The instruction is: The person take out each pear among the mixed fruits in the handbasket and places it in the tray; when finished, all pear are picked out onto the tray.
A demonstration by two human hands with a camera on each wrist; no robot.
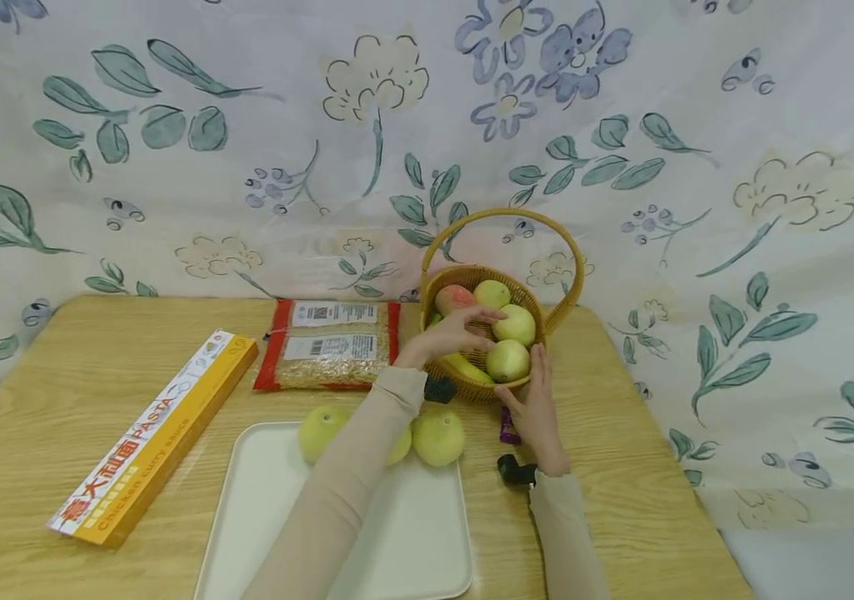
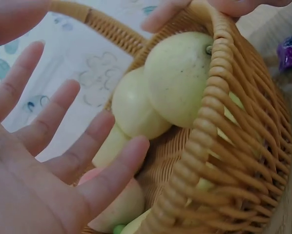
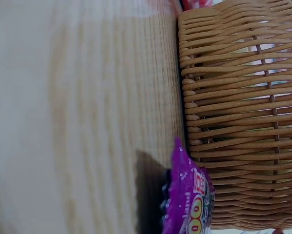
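Note:
A wicker basket with a tall handle holds several pale green round fruits, a reddish fruit and a yellow banana. Over its left part reaches my left hand. In the left wrist view its fingers are spread and straight, with nothing held. My right hand touches the basket's right front side, thumb at the front rim and fingers extended along the outside. A purple packet lies right by the basket's foot, under the right hand in the head view.
Left of the basket lies a red-edged clear bag. More pale green fruits sit along the far edge of a white tray, partly hidden by my left sleeve. A yellow pasta box lies slanted farther left. Floral cloth hangs behind the table.

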